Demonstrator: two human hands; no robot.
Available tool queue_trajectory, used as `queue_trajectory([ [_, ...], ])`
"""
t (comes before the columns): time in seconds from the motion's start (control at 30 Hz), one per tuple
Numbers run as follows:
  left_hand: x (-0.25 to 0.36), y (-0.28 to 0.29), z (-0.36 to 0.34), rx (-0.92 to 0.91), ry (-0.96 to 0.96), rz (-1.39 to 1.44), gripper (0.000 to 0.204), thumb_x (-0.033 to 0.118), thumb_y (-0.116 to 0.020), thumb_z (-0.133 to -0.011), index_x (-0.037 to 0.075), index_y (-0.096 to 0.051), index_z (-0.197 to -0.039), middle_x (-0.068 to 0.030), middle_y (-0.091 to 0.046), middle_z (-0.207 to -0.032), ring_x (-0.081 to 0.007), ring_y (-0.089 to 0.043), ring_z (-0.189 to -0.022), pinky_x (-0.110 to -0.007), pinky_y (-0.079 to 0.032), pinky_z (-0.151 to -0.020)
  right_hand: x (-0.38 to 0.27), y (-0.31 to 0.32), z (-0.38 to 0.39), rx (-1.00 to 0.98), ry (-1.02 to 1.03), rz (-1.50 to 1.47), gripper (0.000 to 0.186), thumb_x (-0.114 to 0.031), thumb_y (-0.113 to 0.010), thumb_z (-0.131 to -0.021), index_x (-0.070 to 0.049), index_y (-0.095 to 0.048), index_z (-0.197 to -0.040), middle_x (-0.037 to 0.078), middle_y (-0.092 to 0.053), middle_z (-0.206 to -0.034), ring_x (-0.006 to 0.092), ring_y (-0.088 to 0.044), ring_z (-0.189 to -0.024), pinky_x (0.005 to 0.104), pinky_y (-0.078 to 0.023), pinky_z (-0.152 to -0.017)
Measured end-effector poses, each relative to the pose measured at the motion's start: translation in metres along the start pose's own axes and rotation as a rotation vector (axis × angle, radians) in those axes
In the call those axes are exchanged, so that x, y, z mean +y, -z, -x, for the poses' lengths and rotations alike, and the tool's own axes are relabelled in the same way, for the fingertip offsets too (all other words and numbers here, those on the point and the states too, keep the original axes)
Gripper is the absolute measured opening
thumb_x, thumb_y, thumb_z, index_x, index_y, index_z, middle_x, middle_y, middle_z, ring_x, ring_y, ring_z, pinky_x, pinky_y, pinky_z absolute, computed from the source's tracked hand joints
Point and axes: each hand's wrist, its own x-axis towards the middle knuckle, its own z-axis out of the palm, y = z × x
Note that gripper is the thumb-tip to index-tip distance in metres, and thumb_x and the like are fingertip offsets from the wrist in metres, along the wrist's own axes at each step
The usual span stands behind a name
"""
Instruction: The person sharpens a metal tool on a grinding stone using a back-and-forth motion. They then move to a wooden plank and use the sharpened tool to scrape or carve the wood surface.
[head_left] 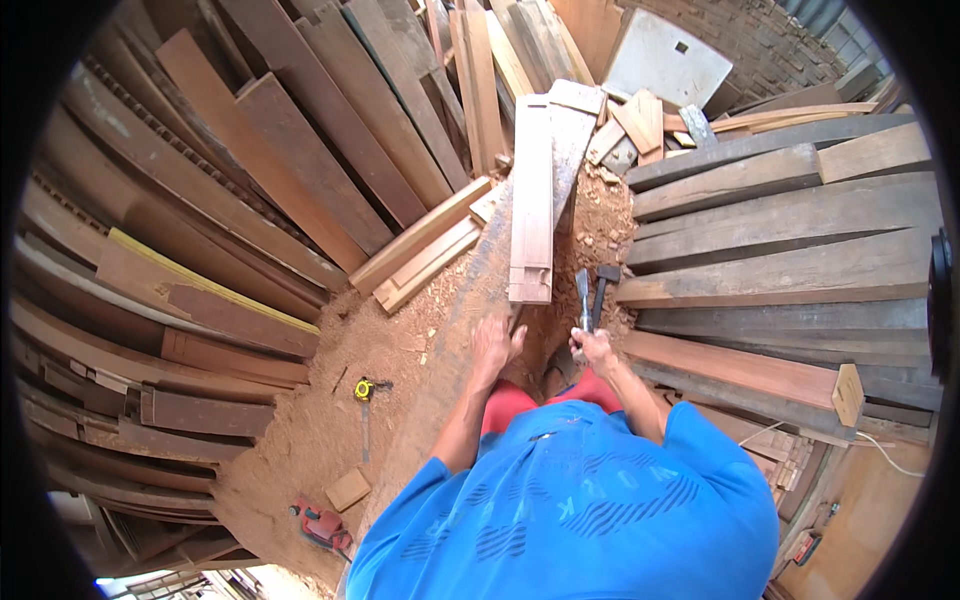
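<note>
A long pale wooden piece with a notch cut near its near end lies lengthwise on a narrow plank bench. My left hand is on or just over the bench by that near end, fingers apart, holding nothing. To the right, my right hand is closed around a chisel, its blade pointing up and away from me. A dark-headed hammer stands right beside the chisel, its handle running down to the same hand; it appears gripped along with it.
Stacked boards lean along the left, and thick planks are piled on the right. Wood shavings cover the floor. A yellow tape measure, a small wood block and a red power tool lie at the lower left.
</note>
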Motion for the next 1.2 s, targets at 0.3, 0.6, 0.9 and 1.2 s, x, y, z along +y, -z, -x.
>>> queue_trajectory([
  [0.3, 0.032, -0.071, -0.113, -0.344, 0.126, -0.223, 0.056, 0.049, -0.072, -0.081, 0.004, -0.069, -0.114, -0.0212, -0.065, -0.117, -0.0403, -0.056, -0.115, -0.058, -0.041, -0.099, -0.029, 0.036, 0.001, 0.139, 0.124, 0.095, 0.027, -0.025, -0.065, -0.095, -0.004, -0.064, -0.078, 0.005, -0.061, -0.064, 0.0123, -0.055, -0.050, 0.0273, -0.039, -0.045],
  [0.6, 0.001, -0.114, -0.124, -0.136, -0.185, -0.104, 0.026, 0.031, -0.069, -0.083, 0.006, -0.064, -0.089, -0.0194, -0.064, -0.085, -0.0403, -0.064, -0.084, -0.056, -0.047, -0.072, -0.015, 0.033, 0.004, 0.268, -0.079, -0.239, 0.021, -0.016, -0.068, -0.095, -0.001, -0.064, -0.081, 0.007, -0.065, -0.071, 0.0128, -0.061, -0.054, 0.0261, -0.047, -0.046],
  [0.9, 0.049, -0.078, -0.164, -0.393, -0.397, 0.067, 0.027, 0.011, -0.057, -0.087, 0.006, -0.062, -0.113, -0.0135, -0.066, -0.110, -0.0361, -0.059, -0.100, -0.048, -0.047, -0.081, -0.032, 0.007, -0.018, 0.260, 0.047, -0.136, 0.023, -0.022, -0.067, -0.095, -0.004, -0.066, -0.082, 0.004, -0.063, -0.066, 0.0117, -0.058, -0.053, 0.0265, -0.044, -0.045],
  [1.2, -0.017, -0.032, -0.138, -0.604, -0.376, -0.162, 0.061, 0.030, -0.073, -0.083, 0.006, -0.054, -0.136, -0.0157, -0.065, -0.127, -0.0360, -0.058, -0.112, -0.048, -0.044, -0.100, -0.030, 0.012, -0.019, 0.252, 0.048, -0.229, 0.017, -0.018, -0.069, -0.095, -0.005, -0.062, -0.085, 0.004, -0.066, -0.073, 0.0101, -0.061, -0.055, 0.0244, -0.047, -0.046],
])
